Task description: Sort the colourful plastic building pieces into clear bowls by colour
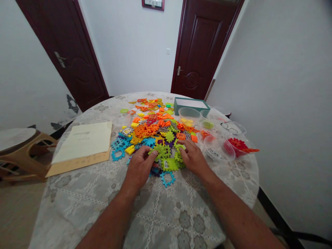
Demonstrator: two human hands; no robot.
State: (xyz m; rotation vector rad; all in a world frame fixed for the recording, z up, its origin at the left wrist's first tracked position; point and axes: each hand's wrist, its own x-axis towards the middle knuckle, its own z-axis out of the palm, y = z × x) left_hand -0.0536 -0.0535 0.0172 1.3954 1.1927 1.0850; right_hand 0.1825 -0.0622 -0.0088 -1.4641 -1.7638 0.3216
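A big heap of toothed plastic building pieces (pixel 146 130) in orange, yellow, blue, green and purple spreads over the table. At its near side my left hand (pixel 141 164) pinches a lime green building piece (pixel 162 151) between thumb and fingers. My right hand (pixel 192 155) has its curled fingers on other green building pieces (pixel 178 157) at the right of the heap; its fingertips are partly hidden. Between the hands lies a flat green panel (pixel 169 165) with a small white window piece. A blue square frame (pixel 167 179) lies just in front of it.
Clear plastic bowls (pixel 219 147) with sorted pieces stand at the right, one holding red pieces (pixel 237 144). Behind them is a green box (pixel 192 104). Paper sheets (pixel 83 141) lie at the left of the round table (pixel 166 218). A wooden stool (pixel 26 152) stands beside it.
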